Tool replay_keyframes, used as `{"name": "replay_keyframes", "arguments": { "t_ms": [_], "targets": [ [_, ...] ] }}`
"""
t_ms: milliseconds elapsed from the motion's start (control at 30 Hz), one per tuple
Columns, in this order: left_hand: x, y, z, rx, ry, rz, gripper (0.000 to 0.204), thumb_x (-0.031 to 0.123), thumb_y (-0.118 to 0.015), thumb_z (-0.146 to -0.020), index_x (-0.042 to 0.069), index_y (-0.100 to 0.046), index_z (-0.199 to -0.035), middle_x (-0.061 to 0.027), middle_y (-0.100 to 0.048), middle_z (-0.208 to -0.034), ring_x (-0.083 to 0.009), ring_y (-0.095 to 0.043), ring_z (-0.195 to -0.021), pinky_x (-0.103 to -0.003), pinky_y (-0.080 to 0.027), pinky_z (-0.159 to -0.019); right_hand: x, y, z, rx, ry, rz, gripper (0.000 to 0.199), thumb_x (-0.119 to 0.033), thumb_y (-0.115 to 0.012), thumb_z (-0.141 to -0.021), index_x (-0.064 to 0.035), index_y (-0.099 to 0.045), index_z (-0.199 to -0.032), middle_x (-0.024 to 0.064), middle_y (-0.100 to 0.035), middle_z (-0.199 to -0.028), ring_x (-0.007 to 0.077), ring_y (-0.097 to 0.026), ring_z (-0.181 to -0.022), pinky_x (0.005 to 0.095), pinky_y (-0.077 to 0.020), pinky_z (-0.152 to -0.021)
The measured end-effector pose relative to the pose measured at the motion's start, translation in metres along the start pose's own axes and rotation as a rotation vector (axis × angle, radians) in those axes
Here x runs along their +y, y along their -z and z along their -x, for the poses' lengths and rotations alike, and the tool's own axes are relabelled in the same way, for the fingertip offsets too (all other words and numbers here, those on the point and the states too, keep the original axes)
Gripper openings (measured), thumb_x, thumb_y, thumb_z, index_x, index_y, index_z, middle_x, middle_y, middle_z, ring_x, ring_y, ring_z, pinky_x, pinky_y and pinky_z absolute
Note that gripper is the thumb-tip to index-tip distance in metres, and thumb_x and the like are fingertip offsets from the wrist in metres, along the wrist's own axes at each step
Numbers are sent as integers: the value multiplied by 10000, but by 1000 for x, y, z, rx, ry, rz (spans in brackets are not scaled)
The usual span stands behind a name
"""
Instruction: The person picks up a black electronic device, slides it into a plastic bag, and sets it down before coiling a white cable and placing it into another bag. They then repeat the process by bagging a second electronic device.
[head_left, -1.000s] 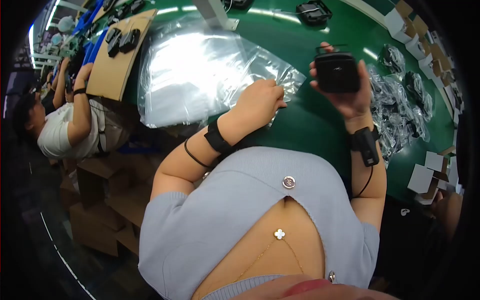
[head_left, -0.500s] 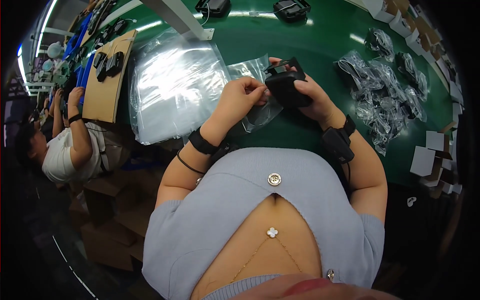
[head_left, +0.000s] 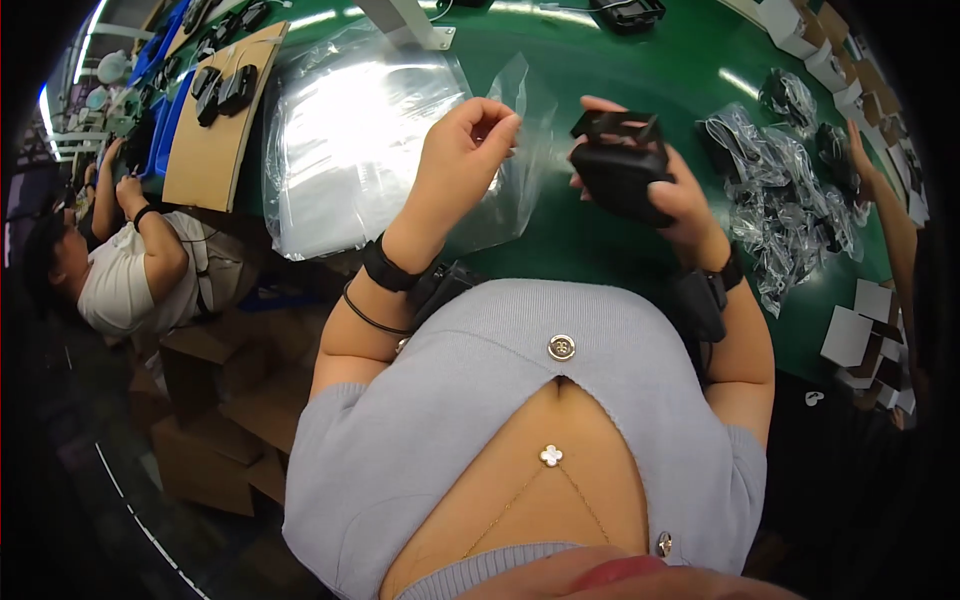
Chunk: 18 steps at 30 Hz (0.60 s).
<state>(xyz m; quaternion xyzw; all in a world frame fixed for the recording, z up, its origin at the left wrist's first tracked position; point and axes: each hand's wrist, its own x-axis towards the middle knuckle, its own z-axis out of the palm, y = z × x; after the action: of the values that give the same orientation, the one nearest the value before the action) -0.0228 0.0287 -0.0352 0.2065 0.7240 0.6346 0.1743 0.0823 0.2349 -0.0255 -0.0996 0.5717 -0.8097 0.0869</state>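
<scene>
Head view: I see a green table [head_left: 620, 255] before the person, with a stack of clear plastic bags [head_left: 360, 150] toward the left and a heap of plastic-wrapped items [head_left: 780, 195] toward the right. Between them, the left hand [head_left: 460, 160], narrowed to a pinch, holds a loose bag [head_left: 525, 160]; the right hand [head_left: 690, 205] wraps around a black boxy device [head_left: 620, 180] above the table.

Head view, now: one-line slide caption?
Left hand pinches a clear plastic bag while the right hand holds a black device over a green table.
</scene>
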Motion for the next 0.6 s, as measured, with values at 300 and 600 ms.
{"name": "replay_keyframes", "arguments": {
  "t_ms": [300, 600],
  "targets": [
    [-33, -9, 13, -45, 247, 336, 148, 142, -524, -928, -1, -539, -963, -63, -623, -858, -115, -607, -777, -240, -493, -678, 24, 3, -13, 33, -293, 54, 800, -397, -617, -736, -4, -334, -1372, 134, -557, -1098, 192, -595, -917, 314, -491, -813],
    [-11, -5, 15, -30, 140, 145, 121, 130, -478, -954, 19, -525, -965, -67, -612, -916, -116, -598, -826, -232, -472, -742, 16, -4, -5, 43, -71, 134, 746, -370, -608, -764, -11, -348, -1365, 128, -557, -1085, 184, -593, -901, 300, -481, -810]
  ]
}}
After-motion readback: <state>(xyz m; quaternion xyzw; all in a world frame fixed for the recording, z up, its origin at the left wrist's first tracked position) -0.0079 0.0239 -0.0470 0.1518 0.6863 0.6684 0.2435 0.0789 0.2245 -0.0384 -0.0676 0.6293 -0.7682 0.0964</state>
